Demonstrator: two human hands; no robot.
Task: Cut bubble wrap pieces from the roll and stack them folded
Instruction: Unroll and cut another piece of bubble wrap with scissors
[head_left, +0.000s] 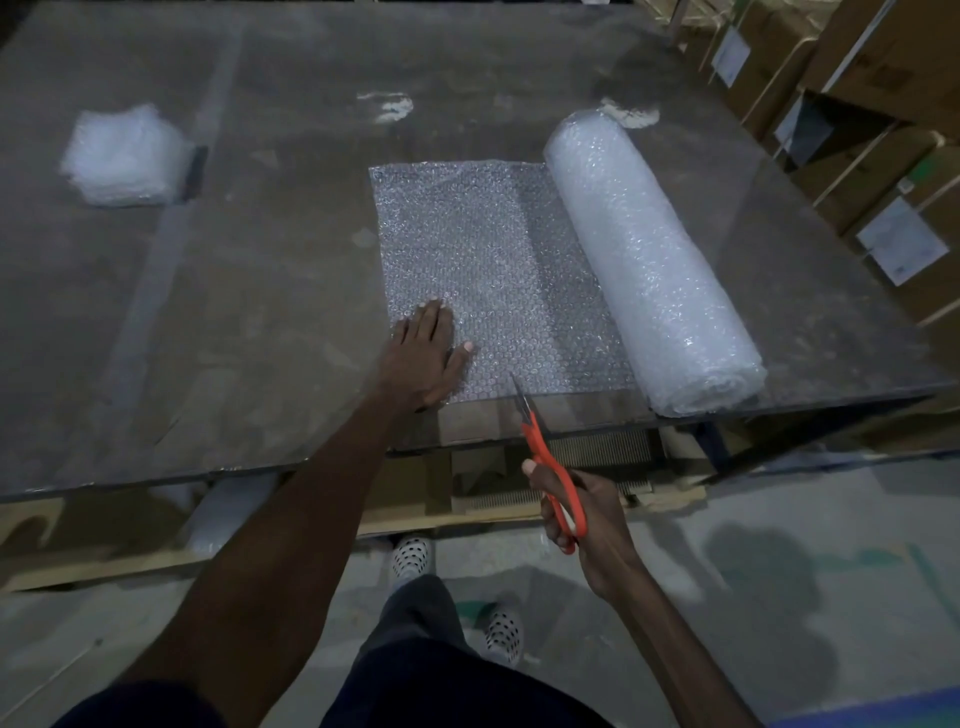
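A roll of bubble wrap (649, 260) lies on the right of the glass-topped table (234, 312). A flat sheet (483, 249) is unrolled from it toward the left. My left hand (423, 358) presses flat on the sheet's near left corner, fingers straight. My right hand (576, 514) grips red-handled scissors (548, 457) below the table's front edge. Their blades point up at the sheet's near edge, close to the roll. A stack of folded bubble wrap pieces (124, 156) sits at the far left of the table.
Cardboard boxes (883, 130) with white labels are piled along the right side. The table's front edge (311, 467) runs just ahead of my legs, with wooden slats underneath. My spotted shoes (415, 556) stand on a pale floor.
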